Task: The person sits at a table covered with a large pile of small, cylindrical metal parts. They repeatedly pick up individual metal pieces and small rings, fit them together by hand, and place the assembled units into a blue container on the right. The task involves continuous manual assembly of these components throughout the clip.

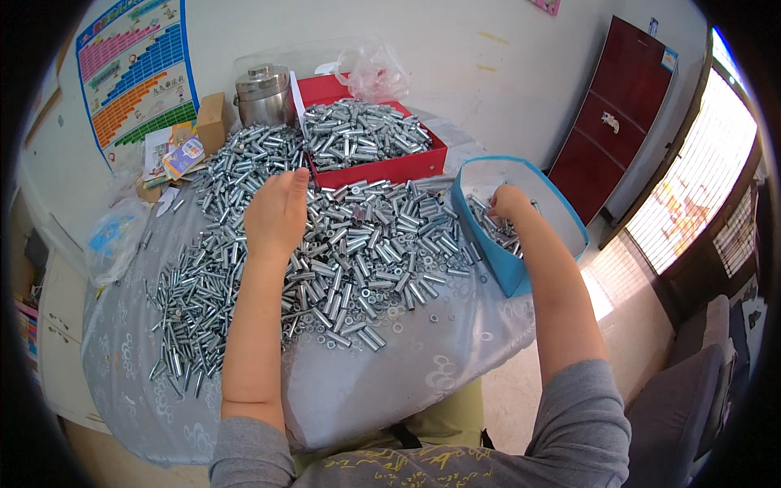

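Note:
My left hand is over the large heap of loose metal hardware, its back toward me. Its thumb points away along the hand, and the other fingers are mostly hidden, so what they hold does not show. On the right, my right hand reaches into a blue fabric bin with a pale inside. Its fingers curl down and together by the metal pieces lying there; anything in them is too small to make out. The heap has silvery sleeves, slim bolts, nuts and washers.
Behind the heap, a red box is full of metal sleeves. A steel pot, a crumpled plastic bag and a cardboard box stand at the back. A grey patterned cloth covers the round table. Grey chairs stand at right.

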The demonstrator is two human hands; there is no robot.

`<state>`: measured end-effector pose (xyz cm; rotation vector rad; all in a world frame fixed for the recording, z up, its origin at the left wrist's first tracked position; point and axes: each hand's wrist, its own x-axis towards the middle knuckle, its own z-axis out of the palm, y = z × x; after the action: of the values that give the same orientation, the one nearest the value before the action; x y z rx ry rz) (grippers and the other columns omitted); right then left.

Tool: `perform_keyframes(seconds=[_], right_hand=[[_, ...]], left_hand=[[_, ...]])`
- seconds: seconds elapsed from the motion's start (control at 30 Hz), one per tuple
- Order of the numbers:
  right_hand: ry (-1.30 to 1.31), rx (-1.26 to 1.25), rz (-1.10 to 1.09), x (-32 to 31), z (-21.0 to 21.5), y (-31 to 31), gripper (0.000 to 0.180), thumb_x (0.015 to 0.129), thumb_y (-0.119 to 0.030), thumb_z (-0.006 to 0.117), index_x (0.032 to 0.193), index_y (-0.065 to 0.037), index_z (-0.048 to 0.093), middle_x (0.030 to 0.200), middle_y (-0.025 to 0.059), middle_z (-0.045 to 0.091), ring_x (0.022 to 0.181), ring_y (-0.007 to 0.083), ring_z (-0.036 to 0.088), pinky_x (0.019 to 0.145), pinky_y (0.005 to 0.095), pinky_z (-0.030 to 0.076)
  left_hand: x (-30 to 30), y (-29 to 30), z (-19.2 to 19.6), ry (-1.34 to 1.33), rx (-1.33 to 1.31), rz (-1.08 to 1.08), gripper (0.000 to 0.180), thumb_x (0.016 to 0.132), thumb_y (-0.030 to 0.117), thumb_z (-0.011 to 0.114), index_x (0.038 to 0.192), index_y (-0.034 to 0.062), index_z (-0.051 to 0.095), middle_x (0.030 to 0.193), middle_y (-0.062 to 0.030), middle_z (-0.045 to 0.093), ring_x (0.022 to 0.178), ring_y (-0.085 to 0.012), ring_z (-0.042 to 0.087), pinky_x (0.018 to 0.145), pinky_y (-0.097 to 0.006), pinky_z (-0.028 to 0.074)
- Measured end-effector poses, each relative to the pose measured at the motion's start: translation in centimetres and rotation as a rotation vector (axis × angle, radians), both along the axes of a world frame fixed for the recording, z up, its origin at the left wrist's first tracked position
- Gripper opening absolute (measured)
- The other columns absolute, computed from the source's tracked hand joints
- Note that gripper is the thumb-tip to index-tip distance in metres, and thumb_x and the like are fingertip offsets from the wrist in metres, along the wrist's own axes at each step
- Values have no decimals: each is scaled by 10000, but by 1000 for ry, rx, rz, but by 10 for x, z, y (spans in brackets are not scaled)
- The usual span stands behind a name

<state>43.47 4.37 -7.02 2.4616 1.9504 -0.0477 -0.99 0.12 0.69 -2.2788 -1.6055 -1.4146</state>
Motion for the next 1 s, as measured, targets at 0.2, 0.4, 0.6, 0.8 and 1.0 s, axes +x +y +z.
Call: perform_keyframes(seconds=[0.2, 0.4, 0.6, 0.8, 1.0], right_hand=[[117, -40, -108, 3, -4, 1, 142, 637, -184, 688, 696, -57, 664, 679, 130, 637, 607, 258, 613, 586, 378, 496], [36, 143, -79, 11, -14, 0, 110, 620, -171, 662, 671, -73, 662, 680, 130, 636, 650, 260, 618, 614, 369, 490], [176, 363, -202, 9, 14, -21, 129, 630, -192, 627, 695, -86, 663, 781, 141, 638, 768, 295, 611, 677, 375, 482], [156, 407, -247, -1, 41, -32, 148, 635, -207, 628, 718, -91, 668, 786, 140, 637, 768, 296, 611, 682, 377, 483], [-61, 69, -53, 30, 10, -26, 400, 676, -354, 657, 984, -100, 628, 1001, 146, 609, 926, 306, 573, 810, 380, 446]], left_hand=[[4, 0, -2, -17, 17, -33, 573, 911, 482, 223, 752, 37, 547, 736, -146, 544, 737, -346, 533, 649, -429, 408], [5, -4, 1, -21, -29, -37, 586, 902, 503, 238, 742, 35, 553, 739, -144, 548, 737, -342, 537, 656, -425, 416], [5, -3, 1, -27, -58, -74, 594, 903, 503, 224, 741, 40, 559, 740, -144, 556, 745, -341, 541, 654, -428, 418], [11, -4, -3, -32, -66, -103, 584, 904, 493, 226, 756, 47, 572, 753, -142, 566, 756, -341, 548, 655, -435, 420], [15, -9, -1, -42, -67, -122, 509, 907, 440, 294, 768, 44, 582, 744, -137, 568, 745, -332, 554, 646, -427, 423]])
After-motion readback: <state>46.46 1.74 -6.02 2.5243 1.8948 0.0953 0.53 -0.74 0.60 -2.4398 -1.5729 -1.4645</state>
